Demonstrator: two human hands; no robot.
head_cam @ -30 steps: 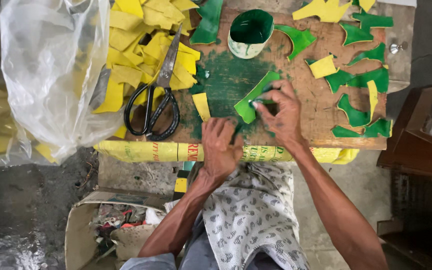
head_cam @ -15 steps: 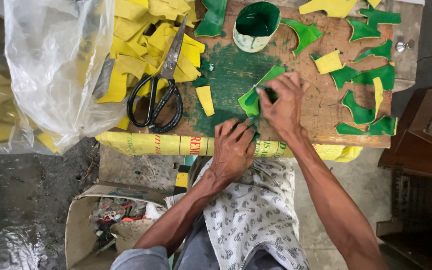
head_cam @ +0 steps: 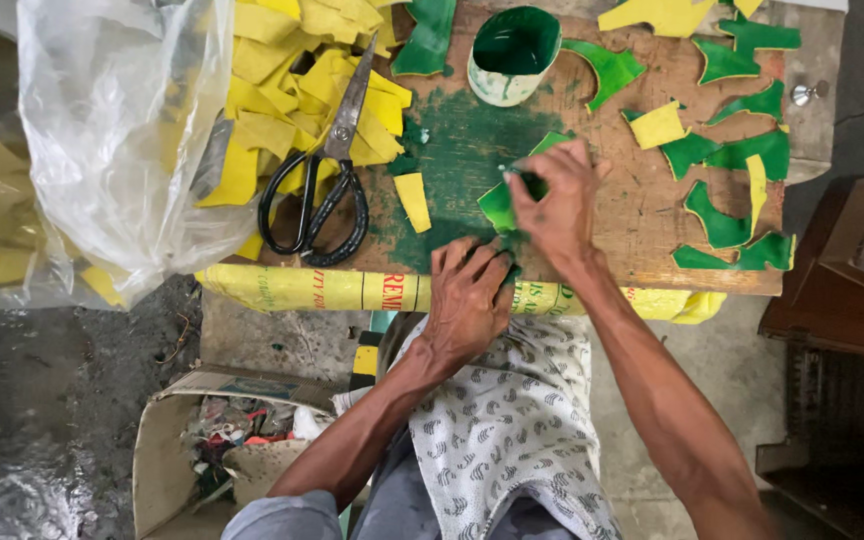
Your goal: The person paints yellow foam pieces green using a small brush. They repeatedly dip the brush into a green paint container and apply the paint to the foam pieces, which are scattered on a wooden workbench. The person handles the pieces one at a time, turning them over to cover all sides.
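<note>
- Nearest you, a patterned white cloth (head_cam: 512, 430) drapes over your lap, and an open cardboard box (head_cam: 167, 440) of scraps sits on the wet grey floor to your left.
- Your left hand (head_cam: 467, 300) lies flat at the near edge of the wooden board (head_cam: 642, 250), fingers spread and pressing down on the lower end of a green-painted piece (head_cam: 500, 205).
- That piece is a thin, curved strip, glossy green, lying on the dark green paint stain in the middle of the board.
- Your right hand (head_cam: 552, 200) is bunched over the same piece, fingertips pinched on something small against it; what they pinch is too hidden to tell.
- Left of the stain lie black-handled scissors (head_cam: 322, 180) with long steel blades, resting on a heap of flat yellow pieces (head_cam: 282, 90).
- A crinkled clear plastic bag (head_cam: 112, 130) bulges beside that heap.
- To the right, more curved green pieces (head_cam: 722, 225) lie spread out.
- Farthest, a round cup of green paint (head_cam: 512, 50) stands upright.
</note>
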